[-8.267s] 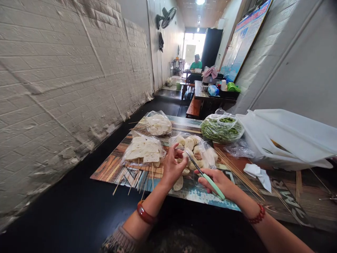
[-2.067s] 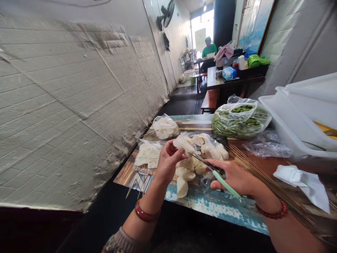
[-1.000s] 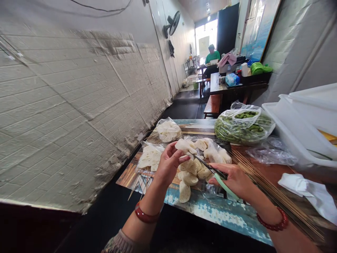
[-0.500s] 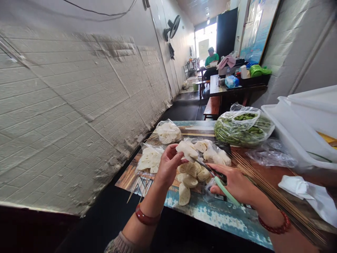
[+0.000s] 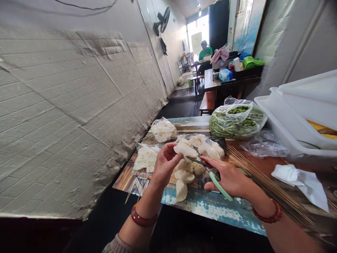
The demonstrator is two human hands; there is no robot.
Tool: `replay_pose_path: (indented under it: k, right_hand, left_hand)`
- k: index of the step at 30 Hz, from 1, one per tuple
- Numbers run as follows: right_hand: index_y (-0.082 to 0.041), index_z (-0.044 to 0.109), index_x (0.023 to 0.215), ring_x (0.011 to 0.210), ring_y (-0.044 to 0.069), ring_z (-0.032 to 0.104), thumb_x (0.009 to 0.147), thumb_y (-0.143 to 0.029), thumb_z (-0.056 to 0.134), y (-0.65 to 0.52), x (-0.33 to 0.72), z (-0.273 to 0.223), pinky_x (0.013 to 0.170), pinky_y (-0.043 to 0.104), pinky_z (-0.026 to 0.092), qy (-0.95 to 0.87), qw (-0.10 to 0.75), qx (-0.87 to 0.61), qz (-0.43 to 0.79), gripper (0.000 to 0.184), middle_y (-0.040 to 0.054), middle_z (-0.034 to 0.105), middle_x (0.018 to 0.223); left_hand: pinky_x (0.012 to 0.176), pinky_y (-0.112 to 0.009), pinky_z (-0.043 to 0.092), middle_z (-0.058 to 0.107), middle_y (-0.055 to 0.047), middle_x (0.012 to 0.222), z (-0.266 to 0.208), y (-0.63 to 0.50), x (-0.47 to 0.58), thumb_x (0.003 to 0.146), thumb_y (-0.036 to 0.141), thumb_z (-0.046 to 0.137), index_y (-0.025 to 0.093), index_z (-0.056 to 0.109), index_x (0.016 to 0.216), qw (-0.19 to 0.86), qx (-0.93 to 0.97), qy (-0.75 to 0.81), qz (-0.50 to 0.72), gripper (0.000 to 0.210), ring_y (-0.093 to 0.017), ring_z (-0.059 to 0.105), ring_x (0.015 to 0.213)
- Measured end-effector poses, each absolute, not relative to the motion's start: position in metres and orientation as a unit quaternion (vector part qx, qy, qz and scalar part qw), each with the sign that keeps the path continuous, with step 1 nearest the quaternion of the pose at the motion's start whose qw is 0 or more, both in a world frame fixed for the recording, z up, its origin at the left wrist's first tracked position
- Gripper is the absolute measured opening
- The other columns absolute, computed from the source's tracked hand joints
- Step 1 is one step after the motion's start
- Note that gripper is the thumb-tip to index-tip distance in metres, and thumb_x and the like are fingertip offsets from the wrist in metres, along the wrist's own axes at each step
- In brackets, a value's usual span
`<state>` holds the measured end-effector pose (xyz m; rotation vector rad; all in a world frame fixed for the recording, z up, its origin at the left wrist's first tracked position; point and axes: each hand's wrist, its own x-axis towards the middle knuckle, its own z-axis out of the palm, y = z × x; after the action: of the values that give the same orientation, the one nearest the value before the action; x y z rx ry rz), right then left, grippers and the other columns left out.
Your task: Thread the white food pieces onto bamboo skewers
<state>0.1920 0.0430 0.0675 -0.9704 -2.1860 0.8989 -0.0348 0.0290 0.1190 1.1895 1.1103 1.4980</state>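
Observation:
My left hand point(image 5: 166, 164) pinches a pale, spongy white slice point(image 5: 185, 150) between thumb and fingers, above a pile of similar pieces point(image 5: 184, 175). In my right hand point(image 5: 231, 177) is a pair of scissors point(image 5: 219, 187) with light green handles. Their blades point left and meet the lower right edge of the held slice; whether they are cutting into it I cannot tell. Behind the pile lies an open clear bag point(image 5: 210, 147) with more white pieces. Left of my left hand, a flat bag of slices point(image 5: 146, 159) rests beside thin bamboo skewers point(image 5: 137, 182).
Another bag of white pieces point(image 5: 163, 130) sits farther back. A large bag of green pods point(image 5: 234, 121) stands near white plastic bins point(image 5: 279, 123). Long skewers point(image 5: 268, 182) and crumpled tissue point(image 5: 300, 182) lie at right. A person in green point(image 5: 205, 52) sits in the background.
The view has turned slightly, so the scene sits a little farther left. My hands keep hold of the slice and the scissors, with the blades still at the slice's edge.

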Motion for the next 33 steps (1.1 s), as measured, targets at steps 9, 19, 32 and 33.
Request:
replay_pose_path:
  k: [9, 19, 32, 33]
  right_hand:
    - [-0.017, 0.055, 0.142, 0.105, 0.033, 0.068, 0.072, -0.049, 0.082, 0.042, 0.193, 0.074, 0.092, 0.044, 0.055, -0.826, 0.29, -0.363, 0.319, 0.081, 0.0154, 0.07, 0.123]
    - [-0.02, 0.059, 0.138, 0.079, 0.024, 0.069, 0.075, -0.046, 0.08, 0.04, 0.192, 0.073, 0.076, 0.037, 0.059, -0.83, 0.277, -0.375, 0.305, 0.071, 0.0107, 0.074, 0.107]
    - [-0.016, 0.062, 0.135, 0.105, 0.034, 0.07, 0.084, -0.04, 0.073, 0.042, 0.191, 0.068, 0.086, 0.042, 0.059, -0.838, 0.281, -0.363, 0.294, 0.058, 0.0139, 0.075, 0.115]
    - [-0.017, 0.063, 0.134, 0.104, 0.034, 0.071, 0.084, -0.04, 0.073, 0.042, 0.192, 0.067, 0.086, 0.042, 0.059, -0.838, 0.284, -0.364, 0.291, 0.056, 0.0132, 0.076, 0.113]
  left_hand:
    - [0.073, -0.024, 0.052, 0.07, -0.002, 0.088, 0.125, 0.028, -0.028, 0.068, 0.031, 0.084, 0.018, 0.066, 0.093, 0.459, 0.469, 0.452, 0.604, 0.033, -0.014, 0.064, 0.079]
    - [0.074, -0.024, 0.051, 0.07, -0.002, 0.086, 0.119, 0.03, -0.036, 0.073, 0.032, 0.081, 0.018, 0.068, 0.092, 0.44, 0.491, 0.465, 0.591, 0.028, -0.013, 0.063, 0.077]
    - [0.068, -0.023, 0.048, 0.068, -0.002, 0.079, 0.12, 0.032, -0.036, 0.071, 0.032, 0.082, 0.016, 0.068, 0.089, 0.431, 0.494, 0.476, 0.586, 0.028, -0.012, 0.061, 0.071]
    - [0.068, -0.023, 0.048, 0.068, -0.001, 0.079, 0.12, 0.032, -0.036, 0.07, 0.032, 0.083, 0.016, 0.068, 0.088, 0.432, 0.49, 0.476, 0.588, 0.028, -0.013, 0.061, 0.071]
